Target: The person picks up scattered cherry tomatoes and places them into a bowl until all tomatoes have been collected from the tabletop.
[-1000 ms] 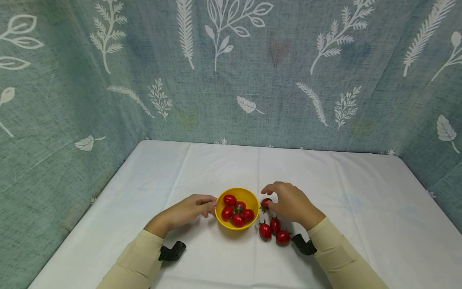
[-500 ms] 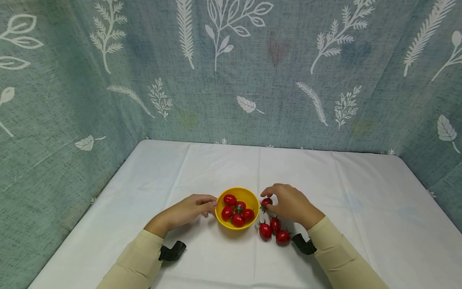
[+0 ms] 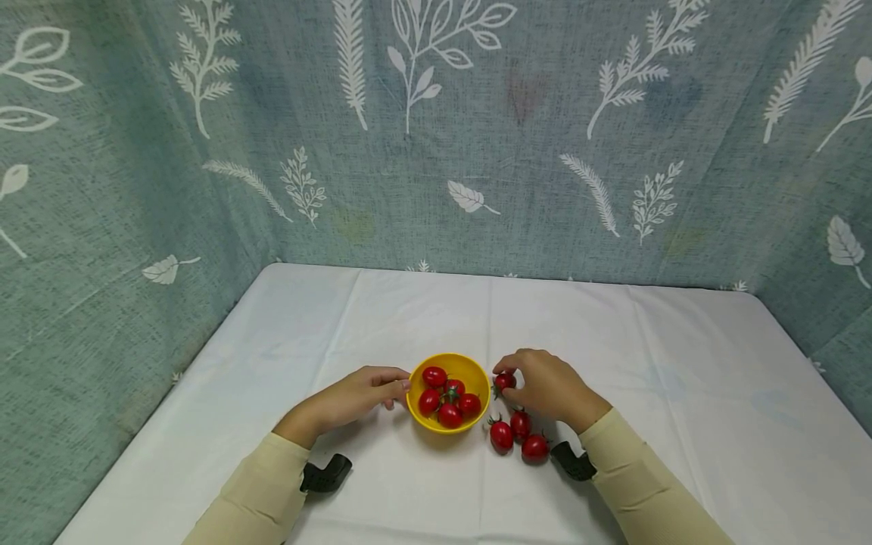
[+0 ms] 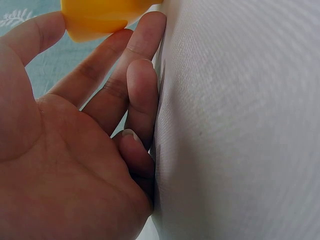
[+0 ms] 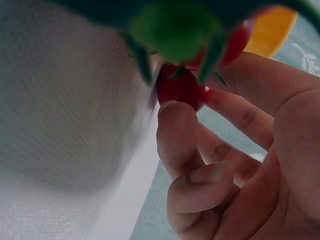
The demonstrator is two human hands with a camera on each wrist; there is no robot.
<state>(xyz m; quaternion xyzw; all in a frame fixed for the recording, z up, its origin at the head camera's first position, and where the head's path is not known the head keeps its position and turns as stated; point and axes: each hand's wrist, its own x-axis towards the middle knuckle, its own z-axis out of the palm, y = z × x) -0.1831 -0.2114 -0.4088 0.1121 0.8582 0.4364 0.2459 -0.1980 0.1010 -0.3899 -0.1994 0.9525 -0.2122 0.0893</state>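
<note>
A yellow bowl (image 3: 466,369) holding several red cherry tomatoes (image 3: 450,415) stands mid-table in the head view. At its left side my left hand (image 3: 357,395) holds the bowl by thumb and fingertips; the bowl wall (image 4: 95,22) shows against them in the left wrist view. Right of the bowl, my right hand (image 3: 550,384) pinches a cherry tomato (image 3: 504,381) between thumb and fingers, low over the cloth. That tomato (image 5: 180,90) is partly hidden in the right wrist view by a blurred green stem top (image 5: 172,30) close to the camera.
Three loose cherry tomatoes (image 3: 501,437) lie together on the white tablecloth (image 3: 409,492), just below the right hand and near the black wrist mount (image 3: 574,461). A patterned green curtain (image 3: 436,189) encloses the table at the back and sides.
My right thumb and fingers have closed in on the tomato, which has shifted very slightly away from me. The left hand and the bowl have stayed put.
</note>
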